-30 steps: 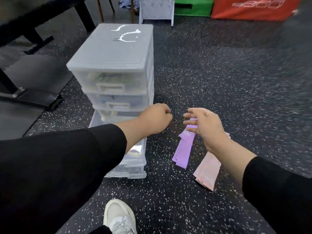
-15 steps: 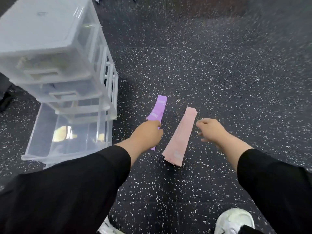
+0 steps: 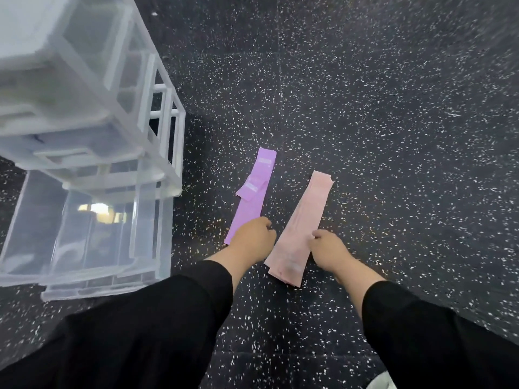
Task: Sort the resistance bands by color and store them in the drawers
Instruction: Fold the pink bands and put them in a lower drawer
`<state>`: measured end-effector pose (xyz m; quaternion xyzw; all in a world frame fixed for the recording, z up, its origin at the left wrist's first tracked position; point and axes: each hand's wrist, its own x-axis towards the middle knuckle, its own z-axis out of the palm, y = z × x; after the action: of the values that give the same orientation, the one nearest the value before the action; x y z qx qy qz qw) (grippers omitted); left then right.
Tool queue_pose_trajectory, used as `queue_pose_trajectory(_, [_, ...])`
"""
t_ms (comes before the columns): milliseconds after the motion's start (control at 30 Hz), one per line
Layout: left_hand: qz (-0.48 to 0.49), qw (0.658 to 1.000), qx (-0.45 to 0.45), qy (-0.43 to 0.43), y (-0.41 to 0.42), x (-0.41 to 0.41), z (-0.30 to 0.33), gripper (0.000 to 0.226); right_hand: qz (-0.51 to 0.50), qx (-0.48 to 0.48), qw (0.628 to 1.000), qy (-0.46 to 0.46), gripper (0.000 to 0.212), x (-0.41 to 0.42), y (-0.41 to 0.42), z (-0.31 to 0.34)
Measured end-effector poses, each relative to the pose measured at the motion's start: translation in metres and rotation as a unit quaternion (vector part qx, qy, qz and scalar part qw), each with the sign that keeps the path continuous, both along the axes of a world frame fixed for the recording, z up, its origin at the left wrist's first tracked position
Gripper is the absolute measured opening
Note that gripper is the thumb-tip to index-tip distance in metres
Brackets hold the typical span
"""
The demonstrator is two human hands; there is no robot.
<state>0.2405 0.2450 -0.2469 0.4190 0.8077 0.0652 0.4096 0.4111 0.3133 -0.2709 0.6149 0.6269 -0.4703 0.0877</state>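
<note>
A small stack of purple resistance bands lies flat on the speckled black floor. A stack of pink bands lies just to its right. My left hand covers the near end of the purple bands, its fingers curled down onto them. My right hand is at the right edge of the pink bands with curled fingers whose tips touch that edge; a pinch is not visible. The translucent drawer unit stands at the left. Its bottom drawer is pulled out and looks empty.
The two upper drawers are closed, their contents blurred. Black sleeves fill the lower frame. A white shoe shows at the bottom edge. Open rubber floor stretches beyond and to the right of the bands.
The view has tilted down and closed in on the bands. My right hand moved left to the pink bands' edge. My left hand stays over the purple bands' near end.
</note>
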Motion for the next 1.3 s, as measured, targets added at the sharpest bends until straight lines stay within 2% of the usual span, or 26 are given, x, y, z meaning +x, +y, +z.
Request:
queue_pose_trajectory(267, [0.004,0.999,-0.006,-0.032,0.024,0.02,-0.036,0.045,-0.025,0.052,0.998,0.024,0.035,0.001,0.0,-0.017])
queue_pose_trajectory(367, [0.009,1.0,-0.009,-0.022,0.029,0.026,-0.044,0.036,-0.053,0.04,0.997,0.045,0.035,-0.001,-0.004,-0.018])
queue_pose_trajectory(433, [0.012,1.0,-0.015,-0.005,0.031,0.03,-0.048,0.03,-0.082,0.031,0.995,0.058,0.029,-0.001,-0.007,-0.021])
queue_pose_trajectory(533, [0.021,1.0,-0.015,0.007,0.032,0.035,-0.054,0.03,-0.105,0.037,0.992,0.051,0.024,0.001,-0.009,-0.027])
queue_pose_trajectory(633, [0.043,0.999,-0.028,-0.005,0.033,0.038,-0.056,0.037,-0.123,0.02,0.989,0.075,0.027,0.004,-0.007,-0.035])
queue_pose_trajectory(767, [0.12,0.99,-0.041,-0.058,0.034,0.044,-0.055,0.046,-0.164,-0.002,0.98,0.109,0.034,0.004,-0.006,-0.03])
queue_pose_trajectory(933, [0.154,0.983,-0.061,-0.083,0.04,0.051,-0.059,0.029,-0.209,-0.033,0.967,0.143,0.035,0.003,-0.008,-0.02])
queue_pose_trajectory(1000, [0.137,0.984,-0.068,-0.088,0.043,0.054,-0.058,0.023,-0.215,-0.04,0.964,0.153,0.031,0.004,-0.008,-0.017])
queue_pose_trajectory(1100, [0.103,0.991,-0.044,-0.07,0.046,0.057,-0.048,0.02,-0.219,-0.045,0.961,0.16,0.023,0.006,-0.007,-0.019])
queue_pose_trajectory(1200, [0.106,0.992,0.01,-0.068,0.045,0.058,-0.038,0.034,-0.229,-0.043,0.957,0.172,0.023,0.008,-0.006,-0.022])
queue_pose_trajectory(1300, [0.108,0.982,0.084,-0.129,0.044,0.056,-0.034,0.036,-0.269,-0.062,0.942,0.189,0.046,0.01,-0.001,-0.028])
